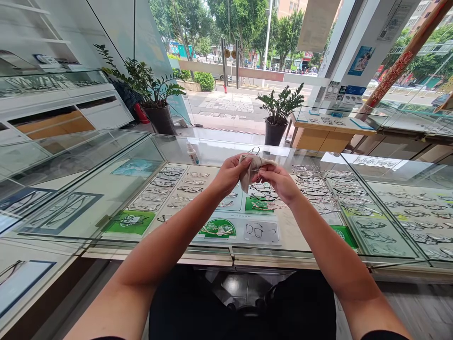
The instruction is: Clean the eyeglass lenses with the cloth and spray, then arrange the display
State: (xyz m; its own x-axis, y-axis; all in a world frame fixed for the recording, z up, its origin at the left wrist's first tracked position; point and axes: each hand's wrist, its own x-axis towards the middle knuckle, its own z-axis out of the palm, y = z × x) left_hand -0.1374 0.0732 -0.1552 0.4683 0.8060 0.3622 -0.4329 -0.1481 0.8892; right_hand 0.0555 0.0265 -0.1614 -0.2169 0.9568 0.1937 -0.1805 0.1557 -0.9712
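Above the glass counter, my left hand is closed on a light grey cloth that hangs down between my hands. My right hand pinches at the other side of the same cloth, its fingers bent together. A thin-rimmed pair of glasses pokes out at the top of the cloth; most of it is covered by the cloth and fingers. Which fingers touch the frame is too small to tell. A small white spray bottle stands on the counter to the left of my hands.
Under the counter's glass lie rows of eyeglass frames and green cards. Beyond it stand two potted plants, a wooden display table and glass doors. More display cases flank both sides.
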